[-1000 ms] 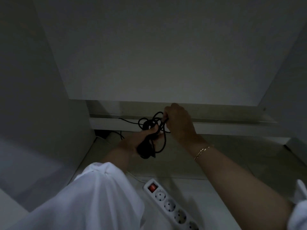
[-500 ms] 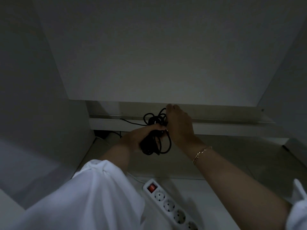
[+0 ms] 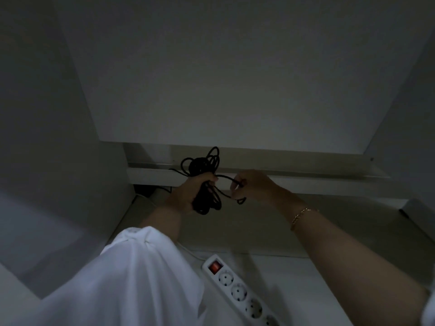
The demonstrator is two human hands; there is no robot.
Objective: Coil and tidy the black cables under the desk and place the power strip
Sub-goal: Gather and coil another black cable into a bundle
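A bundle of black cable [image 3: 204,168] is gathered into loops under the desk. My left hand [image 3: 190,192] grips it round the middle, with loops sticking out above and below the fist. A loose strand runs from the bundle to my right hand [image 3: 253,185], which pinches it a short way to the right. One thin strand trails left from the bundle toward the wall. A white power strip [image 3: 237,290] with a red switch and several sockets lies on the floor below my arms.
The white desk underside [image 3: 223,78] fills the upper view. A pale rail [image 3: 306,182] runs across the back behind my hands. White panels [image 3: 47,161] close in the left and right sides. A thin white cord [image 3: 188,251] leads to the strip.
My right hand has moved away from the bundle to the right, drawing a strand out with it. The left hand keeps its grip and the loops now stand higher.
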